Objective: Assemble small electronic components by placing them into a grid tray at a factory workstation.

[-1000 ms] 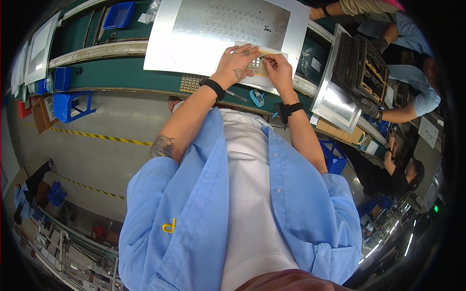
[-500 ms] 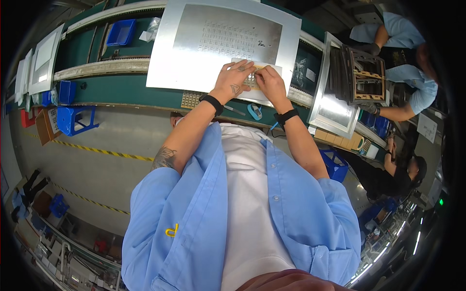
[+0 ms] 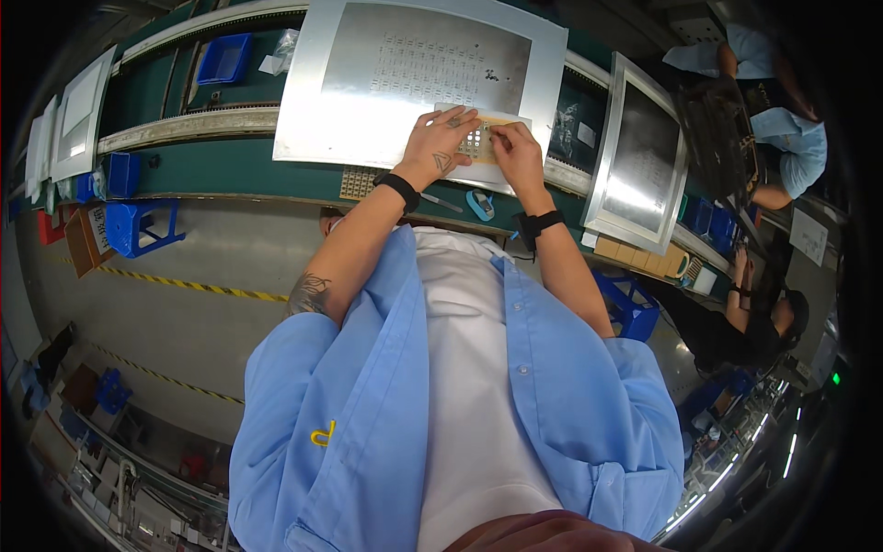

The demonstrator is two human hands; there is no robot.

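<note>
While the left hand [image 3: 440, 145] lies with its fingers bent down onto the near left edge of a small tan circuit panel [image 3: 480, 143], the right hand [image 3: 517, 150] pinches the panel's right edge between thumb and fingers, so both hands are closed lightly on the same piece. The panel rests flat at the lower right corner of a large silver stencil frame [image 3: 313, 101], whose grey middle sheet carries a grid of tiny openings. Each wrist wears a black band, the left wrist band [image 3: 397, 189] just below the hand and the right wrist band [image 3: 540, 223] near the tabletop's front edge. Just beside the left forearm, on the green tabletop [image 3: 230, 170], lies a second tan perforated panel [image 3: 361, 183], and between the two forearms sit a thin metal tool [image 3: 441, 202] and a small blue roller-like object [image 3: 479, 204]. To the right a second silver stencil frame [image 3: 639, 166] leans at a tilt. Further left on the tabletop stands a blue plastic bin [image 3: 223, 59], with a blue stool [image 3: 143, 227] on the floor below. At the far right, well apart, other people in blue shirts [image 3: 791, 147] work at their own places
</note>
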